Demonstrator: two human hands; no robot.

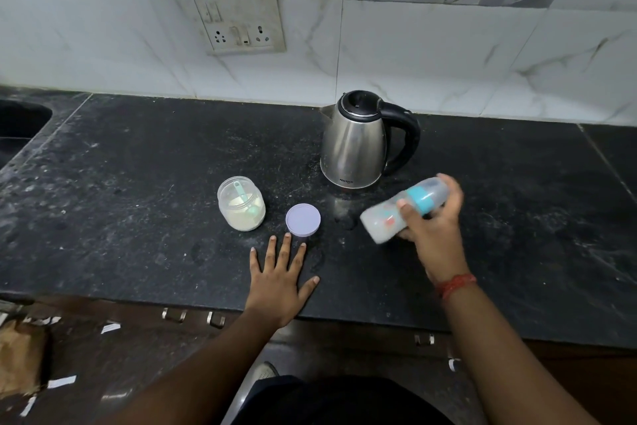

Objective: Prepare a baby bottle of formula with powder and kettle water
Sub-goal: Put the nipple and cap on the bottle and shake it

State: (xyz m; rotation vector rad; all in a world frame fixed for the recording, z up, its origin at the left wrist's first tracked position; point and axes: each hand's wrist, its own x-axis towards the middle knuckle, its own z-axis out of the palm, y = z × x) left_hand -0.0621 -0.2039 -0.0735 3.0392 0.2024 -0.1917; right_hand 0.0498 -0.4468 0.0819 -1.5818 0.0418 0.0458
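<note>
My right hand (435, 231) grips a baby bottle (386, 219) with a teal collar, held tilted almost on its side above the counter; the bottle is blurred and looks milky inside. My left hand (279, 278) lies flat on the black counter (138, 200), fingers spread, fingertips just short of a purple lid (303, 219). An open clear jar (241, 204) holds pale powder and a teal scoop. A steel kettle (355, 142) with a black handle stands behind, lid shut.
A sink (17, 128) is set into the counter at far left. A wall socket plate (238, 19) hangs loose on the tiled wall. Cabinet handles (193, 317) run below the counter's front edge.
</note>
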